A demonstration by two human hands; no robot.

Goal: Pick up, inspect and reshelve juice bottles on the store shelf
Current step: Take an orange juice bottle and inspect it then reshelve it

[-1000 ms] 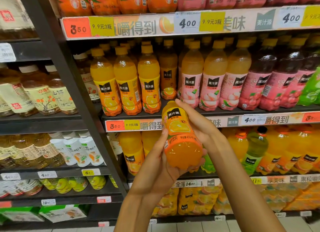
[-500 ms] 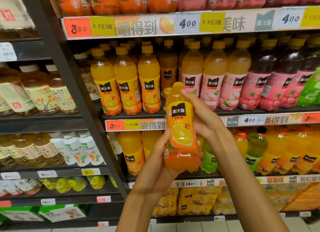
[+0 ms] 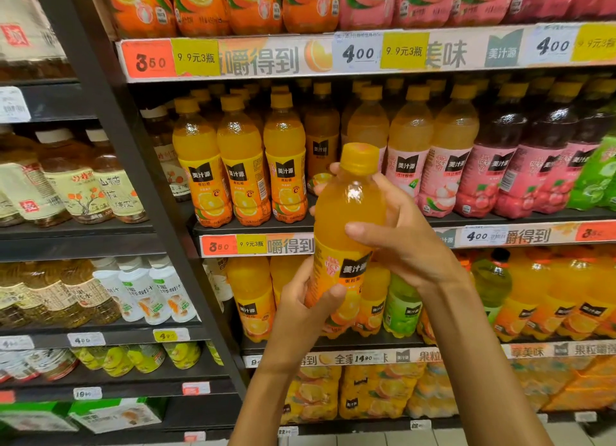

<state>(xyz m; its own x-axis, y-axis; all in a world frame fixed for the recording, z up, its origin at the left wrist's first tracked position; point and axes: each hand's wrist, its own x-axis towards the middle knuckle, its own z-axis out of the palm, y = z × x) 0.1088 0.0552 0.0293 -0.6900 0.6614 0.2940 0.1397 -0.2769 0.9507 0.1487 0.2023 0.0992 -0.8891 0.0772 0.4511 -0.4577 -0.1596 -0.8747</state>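
Bottle [image 3: 346, 212] off the shelf [image 3: 260, 244]: my left hand [image 3: 300, 307] grips its label, right hand [image 3: 400, 235] its shoulder; inspecting, I reckon, reshelving left.

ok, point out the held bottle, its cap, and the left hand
held orange juice bottle [image 3: 348, 209]: head view, clear upper body.
cap [image 3: 359, 158]: head view, cap side.
left hand [image 3: 300, 309]: head view, back of hand.
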